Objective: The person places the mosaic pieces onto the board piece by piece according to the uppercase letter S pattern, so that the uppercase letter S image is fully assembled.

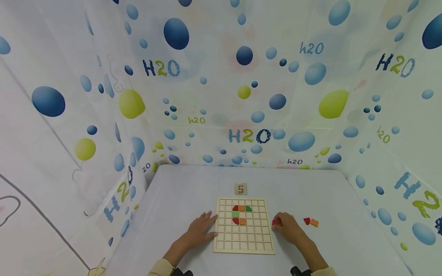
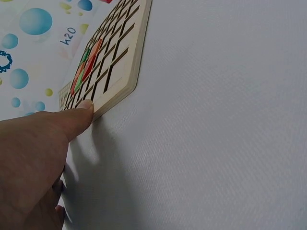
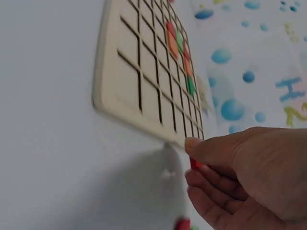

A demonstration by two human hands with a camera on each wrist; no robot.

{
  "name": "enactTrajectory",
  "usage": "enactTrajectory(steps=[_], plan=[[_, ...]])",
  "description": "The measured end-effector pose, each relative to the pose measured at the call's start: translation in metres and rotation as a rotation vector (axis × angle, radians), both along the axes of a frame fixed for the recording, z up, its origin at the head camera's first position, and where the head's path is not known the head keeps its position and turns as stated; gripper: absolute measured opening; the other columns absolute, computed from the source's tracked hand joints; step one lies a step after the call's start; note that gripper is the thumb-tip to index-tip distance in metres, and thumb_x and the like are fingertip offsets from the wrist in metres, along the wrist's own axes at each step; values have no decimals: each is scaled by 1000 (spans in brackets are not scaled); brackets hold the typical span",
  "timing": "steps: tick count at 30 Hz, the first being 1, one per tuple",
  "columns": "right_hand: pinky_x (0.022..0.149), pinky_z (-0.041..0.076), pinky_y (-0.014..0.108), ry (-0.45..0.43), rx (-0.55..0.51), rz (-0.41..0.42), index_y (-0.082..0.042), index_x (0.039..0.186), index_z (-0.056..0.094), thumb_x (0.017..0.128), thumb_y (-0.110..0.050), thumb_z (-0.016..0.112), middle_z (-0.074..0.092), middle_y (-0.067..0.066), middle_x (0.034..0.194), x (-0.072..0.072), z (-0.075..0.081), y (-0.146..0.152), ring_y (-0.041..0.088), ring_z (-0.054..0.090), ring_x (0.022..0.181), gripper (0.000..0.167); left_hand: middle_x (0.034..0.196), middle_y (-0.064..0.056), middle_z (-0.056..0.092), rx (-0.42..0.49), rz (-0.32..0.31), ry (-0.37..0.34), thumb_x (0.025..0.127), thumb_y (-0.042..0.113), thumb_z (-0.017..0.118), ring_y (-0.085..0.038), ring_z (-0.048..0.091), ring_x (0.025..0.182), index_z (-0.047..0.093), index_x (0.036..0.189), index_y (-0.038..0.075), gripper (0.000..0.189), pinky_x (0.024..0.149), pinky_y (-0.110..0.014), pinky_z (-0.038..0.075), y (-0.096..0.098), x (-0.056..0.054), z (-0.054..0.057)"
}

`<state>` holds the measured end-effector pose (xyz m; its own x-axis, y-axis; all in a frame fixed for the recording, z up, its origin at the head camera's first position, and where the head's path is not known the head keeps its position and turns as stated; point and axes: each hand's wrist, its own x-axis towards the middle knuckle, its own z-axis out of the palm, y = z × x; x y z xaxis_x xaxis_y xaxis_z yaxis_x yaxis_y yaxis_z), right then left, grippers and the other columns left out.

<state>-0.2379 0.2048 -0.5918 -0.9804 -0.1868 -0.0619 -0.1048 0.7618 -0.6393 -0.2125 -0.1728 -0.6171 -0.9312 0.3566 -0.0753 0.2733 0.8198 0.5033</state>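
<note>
A light wooden grid board (image 1: 243, 241) lies on the table, with several red, orange and green tiles (image 1: 243, 208) set in its upper cells in a C-like shape. At the board's left edge rests my left hand (image 1: 198, 231), fingers spread; its thumb (image 2: 79, 117) touches the rim in the left wrist view. Beside the right edge, my right hand (image 1: 287, 229) pinches a small red tile (image 3: 195, 164) between thumb and fingers. The fingers cover much of that tile, so its full shape is hidden.
Right of my right hand lie a red tile (image 1: 307, 221) and an orange square tile (image 1: 314, 222). Beyond the board sits a small card (image 1: 241, 189) with an S-like figure. A white cloth covers the table (image 1: 193, 184); a printed curtain (image 1: 214, 96) surrounds it.
</note>
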Motion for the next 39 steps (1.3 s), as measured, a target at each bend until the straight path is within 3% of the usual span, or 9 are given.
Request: enactTrajectory(steps=[5,12,20,33,39], plan=[[77,55,34,19,-77,34,-3,104,66,93,-4,79,60,4,95,2,-2,-35,16,57,88,17,167,-24,37,-5,1,-3,101,45,68,-49,31,155,46,159,9,72,121,-72,28,0,0,-2],[73,54,28,95,-58,122,-4,103,65,94,-5,78,59,2,94,-3,-14,-66,13,55,85,17,165,-27,39,-10,-13,26,101,44,68,-53,33,153,47,158,8,71,119,-73,30,0,0,-1],[68,49,27,140,-14,195,-5,102,64,95,-6,78,56,1,92,-6,-18,-75,12,51,82,16,166,-25,38,-14,-7,13,102,45,68,-50,33,154,47,158,8,71,120,-71,30,0,0,2],[66,46,27,141,-9,216,-6,102,65,95,-6,78,55,1,91,-10,-15,-82,12,48,80,15,166,-25,39,-22,-9,17,102,44,68,-50,34,153,48,158,8,70,121,-71,30,0,-1,1],[70,51,29,134,18,214,-8,104,69,94,-8,79,57,0,94,-11,-16,-82,12,52,83,14,165,-25,40,-24,-13,21,102,44,69,-50,34,153,48,157,7,70,120,-71,31,1,-1,0]])
